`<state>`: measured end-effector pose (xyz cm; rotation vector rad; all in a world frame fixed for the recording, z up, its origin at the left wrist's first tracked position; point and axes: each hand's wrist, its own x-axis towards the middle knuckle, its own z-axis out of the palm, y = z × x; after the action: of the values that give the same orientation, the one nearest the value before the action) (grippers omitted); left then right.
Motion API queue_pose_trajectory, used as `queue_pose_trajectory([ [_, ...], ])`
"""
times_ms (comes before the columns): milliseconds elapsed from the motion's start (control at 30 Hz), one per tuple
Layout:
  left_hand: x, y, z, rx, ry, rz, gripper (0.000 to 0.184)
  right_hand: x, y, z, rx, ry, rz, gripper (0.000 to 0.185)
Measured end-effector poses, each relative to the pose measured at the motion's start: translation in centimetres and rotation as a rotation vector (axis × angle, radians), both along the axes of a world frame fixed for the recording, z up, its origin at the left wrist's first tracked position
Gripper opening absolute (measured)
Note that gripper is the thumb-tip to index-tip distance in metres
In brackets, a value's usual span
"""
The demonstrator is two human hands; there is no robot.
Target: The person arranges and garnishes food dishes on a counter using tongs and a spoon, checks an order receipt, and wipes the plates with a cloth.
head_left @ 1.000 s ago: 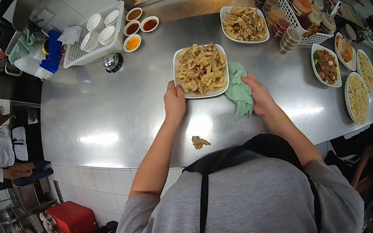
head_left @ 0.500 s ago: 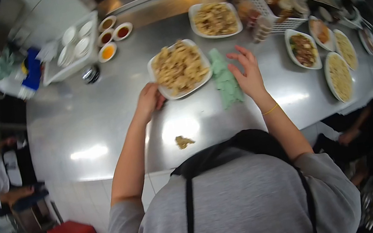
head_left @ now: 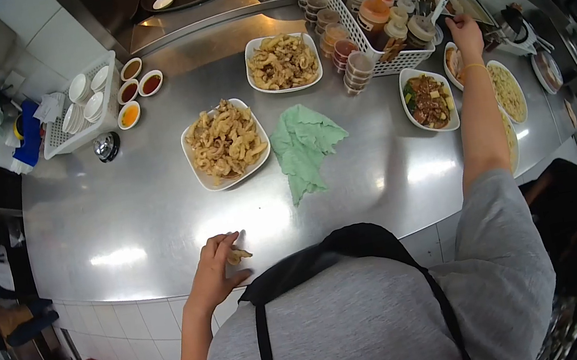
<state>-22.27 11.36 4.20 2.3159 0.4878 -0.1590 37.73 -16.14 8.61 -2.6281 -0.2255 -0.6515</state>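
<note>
My left hand (head_left: 216,270) is at the counter's near edge, thumb and fingers apart around a small fried piece (head_left: 238,255); whether it touches the piece is unclear. Farther right, my right hand (head_left: 465,34) reaches out beside the sauce basket, close to a white-handled utensil (head_left: 440,7); its fingertips are small and whatever they hold cannot be made out. A white bowl of fried food (head_left: 225,145) sits left of a crumpled green cloth (head_left: 305,148). Behind them stands a second bowl of fried food (head_left: 283,63).
Sauce dishes (head_left: 151,83), a bell (head_left: 106,146) and a basket of small dishes (head_left: 80,112) are at left. Lidded cups (head_left: 357,71) stand beside the white bottle basket (head_left: 391,63). A meat bowl (head_left: 429,100) and rice dishes (head_left: 507,91) are at right. Other people stand beyond the counter.
My left hand has left the bowl and come down to the fried piece. My right hand has moved from the cloth to the far right. The view has shifted right.
</note>
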Motion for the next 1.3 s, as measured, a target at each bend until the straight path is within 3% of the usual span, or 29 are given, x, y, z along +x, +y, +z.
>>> queue_pose_trajectory([
  [200,0.2,-1.1,-2.0,0.125,-0.003,0.118,0.052,5.5,3.7,-1.5,-0.191,0.232,0.067,0.061],
  [233,0.4,-1.3,-2.0,0.123,-0.015,0.147,0.046,5.8,4.2,-0.6,-0.260,0.434,0.033,0.066],
  [333,1.9,-2.1,-0.9,0.098,-0.049,0.221,0.039,6.5,4.9,-1.0,-0.344,0.414,0.050,0.066],
  [533,7.4,-2.1,1.5,-0.070,-0.141,0.241,0.031,7.9,3.4,-2.7,-0.251,0.271,0.089,0.055],
  [733,21.1,-4.6,8.1,-0.097,-0.455,-0.156,0.024,9.6,-1.3,-1.7,0.381,0.026,0.283,0.050],
  [800,26.3,-6.0,10.2,-0.072,-0.614,-0.259,0.023,7.9,-2.0,-1.2,0.518,0.132,0.280,0.049],
  [933,36.5,-9.5,13.3,-0.053,-0.790,-0.392,0.025,6.7,-3.4,-2.0,0.560,-0.004,0.374,0.056],
  [1000,41.7,-10.9,13.2,-0.063,-0.914,-0.405,0.026,8.0,-3.7,-4.1,0.728,0.014,0.490,0.058],
  [1067,46.2,-11.9,12.7,-0.055,-0.931,-0.406,0.027,6.3,-4.8,-3.3,0.641,0.148,0.433,0.053],
  [1167,51.6,-14.1,12.1,-0.010,-0.927,-0.373,0.029,4.3,-6.9,-1.1,1.290,0.091,0.381,0.032],
  [1300,59.3,-18.4,9.3,0.055,-0.869,-0.360,0.032,2.0,-13.1,0.4,1.688,-0.115,0.281,0.024],
])
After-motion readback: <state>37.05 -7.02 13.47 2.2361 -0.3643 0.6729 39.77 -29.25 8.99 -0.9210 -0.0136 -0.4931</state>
